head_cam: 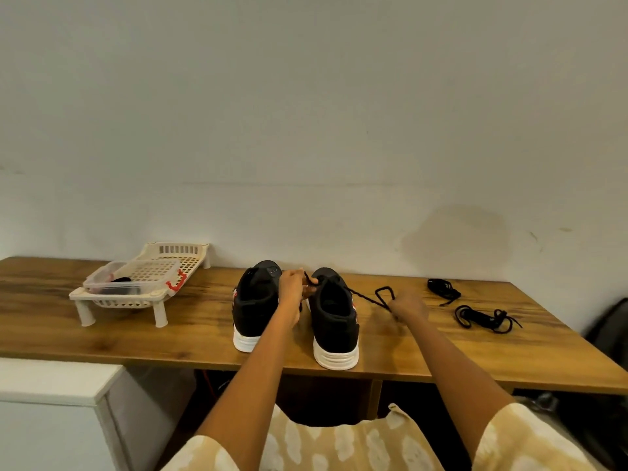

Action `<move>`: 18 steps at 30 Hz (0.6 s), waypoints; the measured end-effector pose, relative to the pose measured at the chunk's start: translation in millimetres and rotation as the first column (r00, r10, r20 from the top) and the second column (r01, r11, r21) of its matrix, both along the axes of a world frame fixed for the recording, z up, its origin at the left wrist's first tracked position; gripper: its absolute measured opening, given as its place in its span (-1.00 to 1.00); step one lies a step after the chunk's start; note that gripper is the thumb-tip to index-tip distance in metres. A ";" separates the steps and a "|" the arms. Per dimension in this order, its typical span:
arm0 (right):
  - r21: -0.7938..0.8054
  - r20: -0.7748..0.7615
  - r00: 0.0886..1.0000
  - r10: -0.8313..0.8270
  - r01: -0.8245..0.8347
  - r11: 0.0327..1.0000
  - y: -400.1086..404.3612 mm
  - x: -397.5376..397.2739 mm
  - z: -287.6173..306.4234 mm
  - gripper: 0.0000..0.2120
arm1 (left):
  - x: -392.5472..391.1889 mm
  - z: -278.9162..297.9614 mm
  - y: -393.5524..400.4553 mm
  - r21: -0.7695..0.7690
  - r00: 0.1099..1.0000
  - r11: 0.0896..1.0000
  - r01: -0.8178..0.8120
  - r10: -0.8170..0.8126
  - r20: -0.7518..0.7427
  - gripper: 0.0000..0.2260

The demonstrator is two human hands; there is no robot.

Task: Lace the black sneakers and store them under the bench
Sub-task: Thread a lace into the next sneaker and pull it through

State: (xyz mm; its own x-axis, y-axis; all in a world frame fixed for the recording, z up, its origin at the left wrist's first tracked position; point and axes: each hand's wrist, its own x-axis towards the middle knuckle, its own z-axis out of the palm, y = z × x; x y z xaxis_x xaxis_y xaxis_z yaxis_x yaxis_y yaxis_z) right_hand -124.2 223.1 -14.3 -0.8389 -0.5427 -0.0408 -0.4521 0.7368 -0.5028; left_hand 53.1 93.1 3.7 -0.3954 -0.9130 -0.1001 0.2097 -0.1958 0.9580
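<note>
While the two black sneakers with thick white soles stand side by side, heels toward us, on the brown wood-grain bench top [407, 345], we see both hands busy with one black braided lace [365, 298]. The left sneaker [255, 305] sits just beside the right sneaker [334, 321], a narrow gap between them. Over that gap the left hand [292, 294] has its fingers curled and pinches the lace near the top of the right sneaker. From there the lace runs out to the right across the wood, forms a small loop, and ends at the right hand [409, 305], whose fingers are curled down around it; the hand is blurred, so we cannot make out the exact grip.

Farther right on the bench top lie two more black laces, well apart from the sneakers: a coiled bundle [443, 289] near the wall and a loose tangle [487, 317] nearer the front edge. At the left end stands a cream slotted plastic rack on short legs [119, 300], carrying a clear plastic box with red clips [136, 280]. A white cabinet [57, 402] sits at lower left, below the bench top.
</note>
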 end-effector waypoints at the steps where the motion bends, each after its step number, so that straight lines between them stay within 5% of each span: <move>1: 0.015 0.001 1.000 0.009 -0.009 1.000 -1.9 0.3 -0.9 -0.77 | -0.4 0.8 -2.4 -0.057 0.998 0.998 -0.006 0.010 0.069 -0.80; 5: 0.113 -0.064 0.996 0.067 -0.060 0.992 -9.2 8.0 -0.5 -0.67 | -0.6 -0.1 -12.7 -0.193 0.923 0.977 0.094 -0.013 0.384 -0.77; 8: 0.058 -0.293 0.949 0.113 -0.100 0.993 -23.7 15.7 7.0 -0.67 | -7.9 -0.6 -20.4 -0.291 0.847 0.943 0.160 0.020 0.531 -0.80; 13: -0.268 -0.208 0.933 0.294 -0.343 0.900 -72.3 26.0 11.5 -0.72 | -20.6 -9.2 -36.6 -0.383 0.861 0.893 0.236 -0.009 0.509 -0.81; 18: -0.273 -0.129 0.880 0.457 -0.474 0.837 -88.8 11.2 15.4 -0.76 | -27.5 -13.9 -46.2 -0.472 0.878 0.848 0.241 0.017 0.479 -0.80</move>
State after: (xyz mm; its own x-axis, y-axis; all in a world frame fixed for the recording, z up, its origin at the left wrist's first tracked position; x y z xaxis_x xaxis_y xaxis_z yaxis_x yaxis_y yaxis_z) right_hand -112.9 134.3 1.1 -0.4804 -0.8497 0.2174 -0.7390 0.2586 -0.6221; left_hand 25.6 46.9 -10.2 -0.5254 -0.8342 0.1676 -0.2598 0.3448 0.9020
